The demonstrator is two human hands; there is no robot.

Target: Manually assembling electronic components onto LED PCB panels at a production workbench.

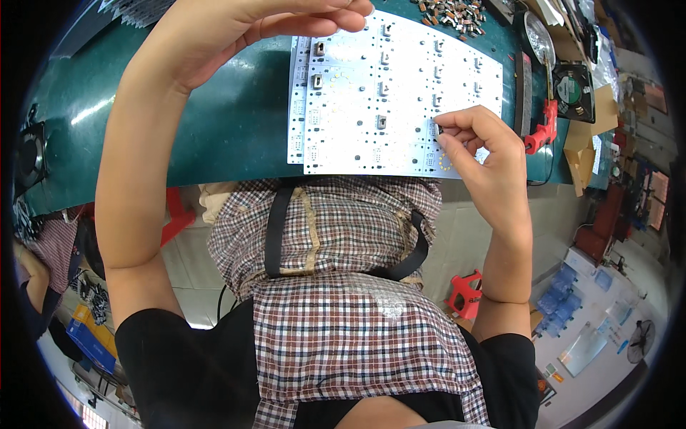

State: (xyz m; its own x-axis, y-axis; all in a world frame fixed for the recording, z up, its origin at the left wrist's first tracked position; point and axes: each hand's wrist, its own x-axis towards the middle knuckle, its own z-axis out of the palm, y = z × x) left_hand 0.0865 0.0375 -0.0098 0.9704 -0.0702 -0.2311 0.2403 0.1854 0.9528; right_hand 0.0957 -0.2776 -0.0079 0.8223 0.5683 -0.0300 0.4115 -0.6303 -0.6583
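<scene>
A white circuit board (343, 146) lies on the green table, with the edge of another white board (294, 143) showing under its left side. Small slide switches (383, 121) stand in columns across it. My right hand (486, 146) is over the board's right part, thumb and forefinger pinched on a small dark slide switch (438, 130) at the board's surface. The fingertips partly cover that switch. My left hand (307, 21) hovers over the far left of the board, its fingers stretched to the right. The frame's upper edge cuts off part of this hand.
A pile of loose slide switches (454, 16) sits at the far edge. To the right are a dark bar (524, 93), a red-handled tool (543, 129) with a cord, a square fan (572, 91) and an open cardboard box (593, 139). A red stool (466, 293) stands on the floor.
</scene>
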